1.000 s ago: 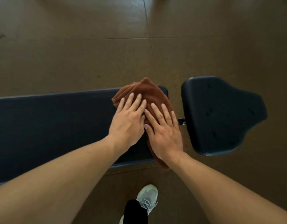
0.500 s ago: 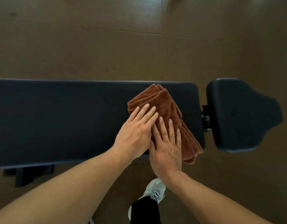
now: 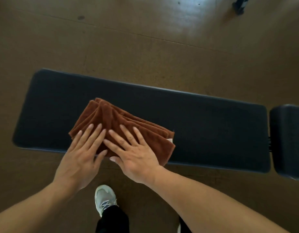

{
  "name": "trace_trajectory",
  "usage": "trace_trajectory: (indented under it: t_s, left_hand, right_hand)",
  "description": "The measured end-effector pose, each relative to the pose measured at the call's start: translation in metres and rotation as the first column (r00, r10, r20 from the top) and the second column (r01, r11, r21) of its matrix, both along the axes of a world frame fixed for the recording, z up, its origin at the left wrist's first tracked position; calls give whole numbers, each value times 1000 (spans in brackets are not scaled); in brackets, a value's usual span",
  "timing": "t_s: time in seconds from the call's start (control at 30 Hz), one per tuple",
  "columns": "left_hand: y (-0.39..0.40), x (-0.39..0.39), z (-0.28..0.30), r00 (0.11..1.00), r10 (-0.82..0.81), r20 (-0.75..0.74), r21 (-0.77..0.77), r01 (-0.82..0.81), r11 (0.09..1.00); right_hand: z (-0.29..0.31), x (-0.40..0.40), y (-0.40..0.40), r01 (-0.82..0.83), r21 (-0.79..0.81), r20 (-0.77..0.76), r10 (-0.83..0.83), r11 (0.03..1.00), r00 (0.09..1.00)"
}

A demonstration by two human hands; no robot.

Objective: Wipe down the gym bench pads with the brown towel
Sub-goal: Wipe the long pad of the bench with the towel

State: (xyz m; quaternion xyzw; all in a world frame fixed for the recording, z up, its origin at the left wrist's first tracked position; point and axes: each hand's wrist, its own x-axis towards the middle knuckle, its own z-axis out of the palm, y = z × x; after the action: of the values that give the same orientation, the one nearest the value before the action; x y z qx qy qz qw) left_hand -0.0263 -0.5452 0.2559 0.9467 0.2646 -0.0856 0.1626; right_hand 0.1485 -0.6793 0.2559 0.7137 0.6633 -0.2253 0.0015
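The folded brown towel lies on the left half of the long dark bench pad, fanned out in several layers. My left hand presses flat on the towel's near left corner, fingers spread. My right hand lies flat beside it on the towel's near middle, thumb at the pad's front edge. Neither hand curls around the cloth. The smaller seat pad shows at the right edge, separated from the long pad by a narrow gap.
Brown floor surrounds the bench on all sides. My grey sneaker and dark trouser leg stand just in front of the bench. A dark piece of equipment pokes in at the top right corner.
Both hands have slid the towel leftward along the long pad, from its right end by the seat pad to its left half. The towel has fanned out wider.
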Motion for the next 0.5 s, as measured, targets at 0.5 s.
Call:
trace_trajectory:
  t_s: [0.5]
  left_hand:
    - [-171,138,-6,1000,19,3,14,-19,1000]
  right_hand:
    - [0,123,-167,52,39,118,-56,998,991]
